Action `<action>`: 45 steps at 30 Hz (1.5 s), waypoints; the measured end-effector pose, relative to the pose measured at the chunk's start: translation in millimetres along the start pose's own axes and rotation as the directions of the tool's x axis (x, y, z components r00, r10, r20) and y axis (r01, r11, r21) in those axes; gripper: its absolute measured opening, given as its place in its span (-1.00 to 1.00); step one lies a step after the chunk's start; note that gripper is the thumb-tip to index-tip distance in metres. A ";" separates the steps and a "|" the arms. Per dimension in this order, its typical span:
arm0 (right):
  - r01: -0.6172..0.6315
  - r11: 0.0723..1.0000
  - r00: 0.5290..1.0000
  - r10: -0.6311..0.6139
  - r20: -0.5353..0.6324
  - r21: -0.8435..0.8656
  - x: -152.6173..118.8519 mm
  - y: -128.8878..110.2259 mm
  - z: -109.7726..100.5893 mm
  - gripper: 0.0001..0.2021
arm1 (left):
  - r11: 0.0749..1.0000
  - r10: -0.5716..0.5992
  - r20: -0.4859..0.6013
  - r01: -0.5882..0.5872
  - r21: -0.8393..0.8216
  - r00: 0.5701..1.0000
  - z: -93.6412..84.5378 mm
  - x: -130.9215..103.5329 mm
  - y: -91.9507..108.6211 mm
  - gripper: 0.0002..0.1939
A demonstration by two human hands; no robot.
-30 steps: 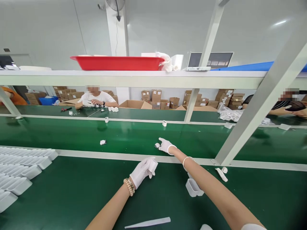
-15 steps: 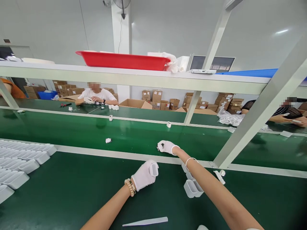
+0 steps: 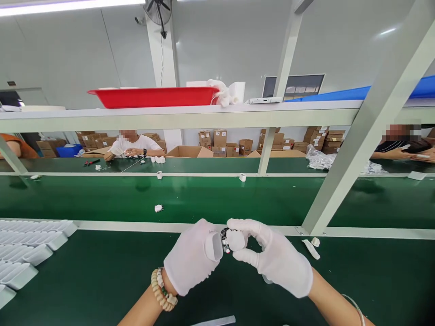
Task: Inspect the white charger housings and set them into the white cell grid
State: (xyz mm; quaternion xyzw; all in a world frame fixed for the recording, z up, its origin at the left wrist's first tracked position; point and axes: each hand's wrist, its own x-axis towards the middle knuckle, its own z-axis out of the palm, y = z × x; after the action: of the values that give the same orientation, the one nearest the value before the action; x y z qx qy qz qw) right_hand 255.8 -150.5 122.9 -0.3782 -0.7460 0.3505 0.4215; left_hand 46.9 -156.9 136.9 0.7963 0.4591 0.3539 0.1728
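My left hand [image 3: 195, 256], in a white glove, is closed around a white hollow plastic housing [image 3: 214, 246] whose open end faces right. In my right hand [image 3: 272, 256], also gloved, a small white round part with dark and metal workings [image 3: 235, 240] is pinched between thumb and fingers. The part's dark end is right at the mouth of the housing; whether it has entered cannot be made out. Below the hands, at the bottom edge, lies a long white strip [image 3: 217, 321]. A pale piece [image 3: 267, 280] shows partly under my right hand.
Rows of white housings [image 3: 27, 253] stand at left. On the green belt [image 3: 108, 199] lies another small white part [image 3: 158, 208]. A slanted post [image 3: 360, 131] rises at right beside white scraps [image 3: 311, 249]. A red tray [image 3: 152, 97] rests on the overhead shelf. Co-workers sit across.
My right hand has come back from the belt with the small part and met my left hand. The left hand has moved slightly nearer, still holding the housing. The view has shifted.
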 end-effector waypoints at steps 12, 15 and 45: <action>0.073 0.980 0.997 -0.067 0.037 -0.187 -7.9 -8.2 6.8 -0.60 | 0.988 -0.021 -0.010 0.022 0.153 1.000 -4.6 -6.5 15.8 -0.75; 0.085 0.975 0.996 -0.078 0.041 -0.206 -8.3 -8.3 7.0 -0.60 | 0.982 -0.027 0.003 0.026 0.188 1.000 -5.7 -5.8 17.1 -0.72; 0.160 0.699 0.987 -0.126 0.100 -0.697 -13.4 -36.2 35.9 -0.83 | 0.958 -0.287 -0.069 0.286 -0.013 0.956 2.0 -9.3 23.5 -0.86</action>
State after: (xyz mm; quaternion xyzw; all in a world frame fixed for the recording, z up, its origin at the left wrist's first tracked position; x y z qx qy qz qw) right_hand 218.8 -186.3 134.2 -0.4430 -0.8594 0.0151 0.2549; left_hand 59.7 -177.0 145.8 0.7083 0.5748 0.3535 0.2074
